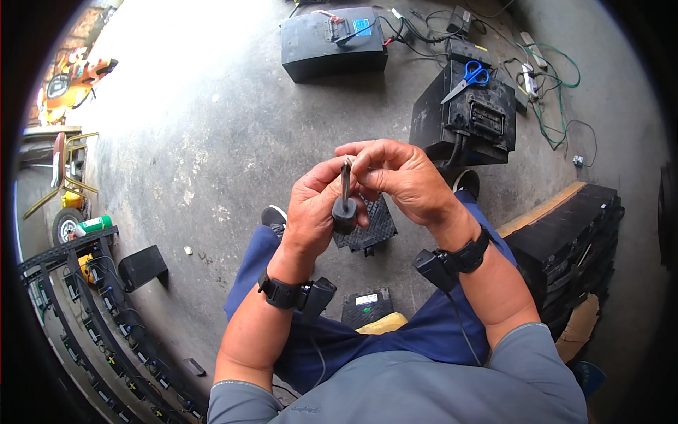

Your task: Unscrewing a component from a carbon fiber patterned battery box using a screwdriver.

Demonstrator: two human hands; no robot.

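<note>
Both my hands grip one tool: left hand (pixel 311 212) clasps its black handle (pixel 345 214), right hand (pixel 399 177) pinches the metal shaft (pixel 345 182); a slip could drop it onto the concrete floor (pixel 212 141).

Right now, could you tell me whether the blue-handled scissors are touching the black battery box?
Touching: the head view shows the blue-handled scissors lying flat on the black battery box.

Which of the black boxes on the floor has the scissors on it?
The nearer box, just beyond the hands. Blue-handled scissors lie on its top. The farther box carries only a blue label and clipped cables.
</note>
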